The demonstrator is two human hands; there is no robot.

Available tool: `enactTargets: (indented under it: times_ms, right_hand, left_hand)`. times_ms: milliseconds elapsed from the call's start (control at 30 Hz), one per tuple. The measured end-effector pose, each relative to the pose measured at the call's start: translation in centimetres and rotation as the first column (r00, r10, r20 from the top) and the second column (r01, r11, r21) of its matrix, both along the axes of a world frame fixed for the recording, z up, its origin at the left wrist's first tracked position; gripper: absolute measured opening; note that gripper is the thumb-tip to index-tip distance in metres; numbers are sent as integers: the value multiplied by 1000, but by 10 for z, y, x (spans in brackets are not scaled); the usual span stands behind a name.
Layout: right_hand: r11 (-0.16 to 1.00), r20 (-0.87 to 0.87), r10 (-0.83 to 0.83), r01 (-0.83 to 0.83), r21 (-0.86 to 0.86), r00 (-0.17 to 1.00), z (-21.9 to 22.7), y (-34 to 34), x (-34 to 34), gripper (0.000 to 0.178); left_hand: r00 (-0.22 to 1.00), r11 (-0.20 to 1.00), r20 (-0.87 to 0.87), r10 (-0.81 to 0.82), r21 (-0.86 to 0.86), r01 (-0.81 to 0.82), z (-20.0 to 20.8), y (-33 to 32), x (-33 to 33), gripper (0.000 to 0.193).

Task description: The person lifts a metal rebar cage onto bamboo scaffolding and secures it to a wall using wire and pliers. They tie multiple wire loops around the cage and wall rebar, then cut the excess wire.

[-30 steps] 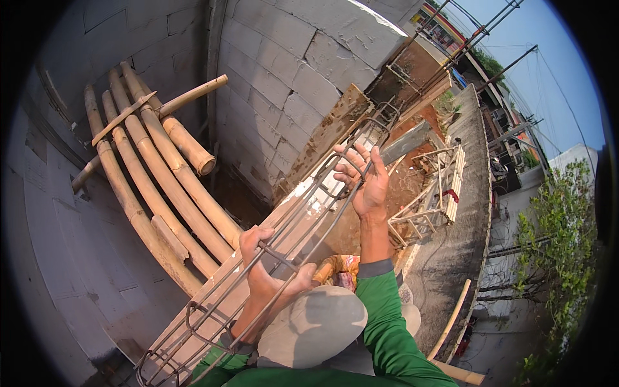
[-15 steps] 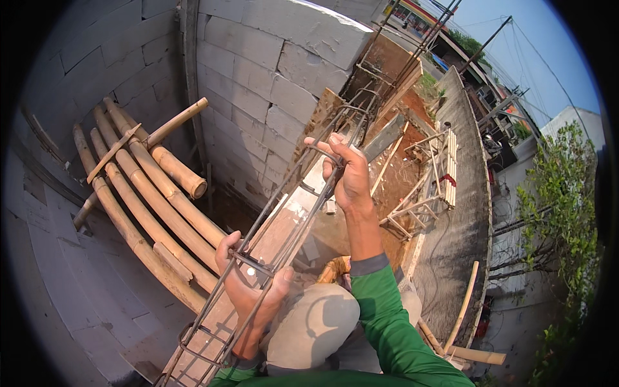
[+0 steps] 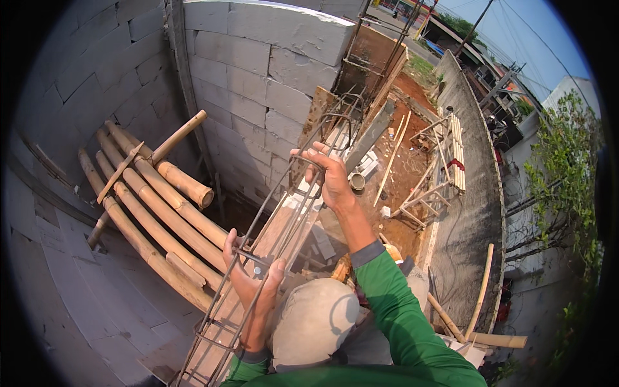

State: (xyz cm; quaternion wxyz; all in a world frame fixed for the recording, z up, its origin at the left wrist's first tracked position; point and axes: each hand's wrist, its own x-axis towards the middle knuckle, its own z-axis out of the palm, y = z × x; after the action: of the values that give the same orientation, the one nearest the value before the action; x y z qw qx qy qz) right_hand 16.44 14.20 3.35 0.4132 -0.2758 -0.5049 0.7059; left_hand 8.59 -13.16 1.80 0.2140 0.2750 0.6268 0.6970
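Note:
A long rebar cage (image 3: 253, 257) of dark steel bars and square stirrups slants from the lower left up toward the upper middle. Under and around its nearer part, my left hand (image 3: 253, 290) grips it, with fingers on one side beside a stirrup and the thumb on the other. Farther up the cage, my right hand (image 3: 333, 177) is closed on its bars, some fingertips reaching into the frame. Below the cage runs a pale board or beam top (image 3: 222, 322). My knee (image 3: 314, 319) in light trousers is right beside the left hand.
Bamboo poles (image 3: 164, 216) form a platform at left, against a grey block wall (image 3: 242, 71). A metal trowel-like or flat grey plank (image 3: 371, 135) leans beyond the right hand. A bucket (image 3: 357, 182), wooden trestle (image 3: 422, 200) and concrete boundary wall (image 3: 467, 187) lie lower at right.
The view has shifted slightly, showing more of the ground beyond the cage. My right hand sits a little farther left and lower in the picture. Both hands stay on the rebar cage.

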Motion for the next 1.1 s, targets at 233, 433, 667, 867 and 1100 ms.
enactTargets:
  times_ms: [233,433,667,867,1100]
  right_hand:
    - [995,190,28,-10,-96,981,-10,0,52,39]
    - [999,265,-9,19,-35,964,-17,-23,88,41]
    - [956,478,-161,15,294,863,0,-51,113,59]
    - [965,455,-98,-28,262,885,10,-82,143,41]
    - [880,517,-246,-35,474,820,30,-98,141,34]
  left_hand:
    - [942,993,-314,-118,-13,120,-38,0,15,119]
    - [974,996,-208,-91,-28,87,-26,-7,25,131]
    - [930,943,-295,-219,-310,123,-38,-49,39,98]
    - [775,737,-51,-630,-354,576,0,-85,74,88]
    - [631,777,-454,-629,-361,515,61,-59,97,78]
